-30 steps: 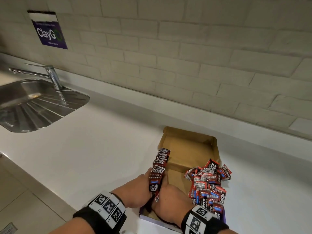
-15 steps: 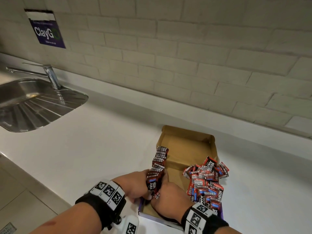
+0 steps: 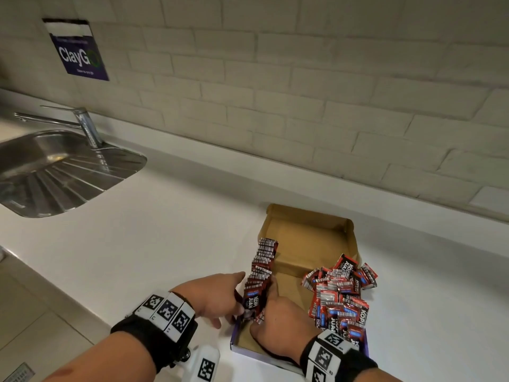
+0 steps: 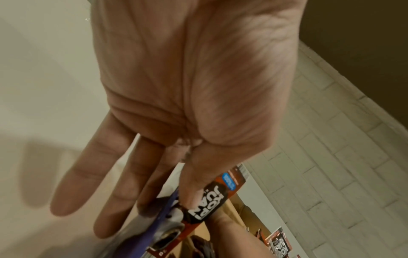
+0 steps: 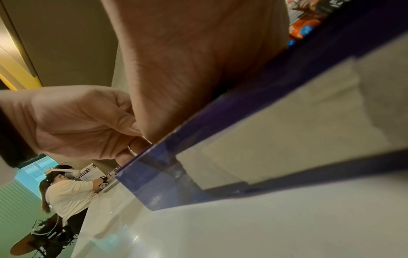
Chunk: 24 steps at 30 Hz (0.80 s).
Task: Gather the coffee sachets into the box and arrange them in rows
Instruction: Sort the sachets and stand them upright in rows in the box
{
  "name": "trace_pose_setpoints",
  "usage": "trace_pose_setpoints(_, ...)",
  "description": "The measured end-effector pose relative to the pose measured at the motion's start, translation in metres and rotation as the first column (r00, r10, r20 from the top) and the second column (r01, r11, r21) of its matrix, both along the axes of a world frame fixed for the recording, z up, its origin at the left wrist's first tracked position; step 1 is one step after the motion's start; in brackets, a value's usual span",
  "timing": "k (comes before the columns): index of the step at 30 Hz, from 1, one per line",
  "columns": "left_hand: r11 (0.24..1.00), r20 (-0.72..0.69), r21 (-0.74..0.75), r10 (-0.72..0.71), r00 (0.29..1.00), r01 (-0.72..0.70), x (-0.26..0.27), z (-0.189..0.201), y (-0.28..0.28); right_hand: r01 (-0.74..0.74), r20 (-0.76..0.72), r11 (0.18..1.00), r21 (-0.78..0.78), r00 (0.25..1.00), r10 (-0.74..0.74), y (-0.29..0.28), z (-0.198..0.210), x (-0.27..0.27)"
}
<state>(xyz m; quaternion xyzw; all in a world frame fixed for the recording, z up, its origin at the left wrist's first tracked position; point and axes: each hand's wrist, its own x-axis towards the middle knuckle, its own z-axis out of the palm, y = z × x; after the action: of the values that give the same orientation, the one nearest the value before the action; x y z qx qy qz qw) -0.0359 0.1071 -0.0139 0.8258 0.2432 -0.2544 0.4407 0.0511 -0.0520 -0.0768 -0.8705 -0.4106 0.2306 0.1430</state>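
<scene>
While the left hand (image 3: 217, 299) pinches the front sachet of the upright row (image 3: 260, 274) by the box's (image 3: 308, 232) left wall, the right hand (image 3: 281, 323) braces its inner side, fingers hidden. Loose sachets (image 3: 341, 296) crowd the right wall, spilling over the edge; bare cardboard lies between, open counter (image 3: 165, 238) left.

Both forearms are bare. Each wrist wears a black strap (image 3: 154, 337) carrying white blocks printed with black square markers (image 3: 167, 312); right strap (image 3: 344, 362) likewise.
</scene>
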Motion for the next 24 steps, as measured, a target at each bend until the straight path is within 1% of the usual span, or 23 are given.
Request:
trace_pose_setpoints(3, 1.000, 0.025, -0.011, 0.012, 1.000, -0.012, -0.004, -0.001, -0.003, -0.028, 0.027, 1.000, -0.010, 0.999, 0.028, 0.000, 0.003, -0.003)
trace_pose_setpoints(9, 0.980, 0.049, 0.179, -0.094, 0.994, 0.084, 0.001, 0.002, -0.018, -0.026, 0.074, 1.000, -0.006, 0.997, 0.026, 0.006, -0.013, -0.005)
trace_pose_setpoints(12, 0.971, 0.043, 0.220, -0.107, 0.993, 0.095, 0.003, 0.002, -0.020, -0.015, 0.082, 1.000, -0.026, 0.996, 0.017, 0.007, -0.009, -0.007)
trace_pose_setpoints(17, 0.964, 0.034, 0.243, -0.115, 0.993, 0.103, 0.004, 0.002, -0.020, -0.040, 0.088, 0.998, -0.055, 0.995, 0.044, 0.007, -0.003, -0.008)
trace_pose_setpoints(24, 0.970, 0.004, 0.224, -0.098, 0.995, 0.095, 0.001, -0.003, -0.013, 0.005, 0.021, 0.999, -0.037, 1.000, -0.004, 0.005, -0.001, -0.005)
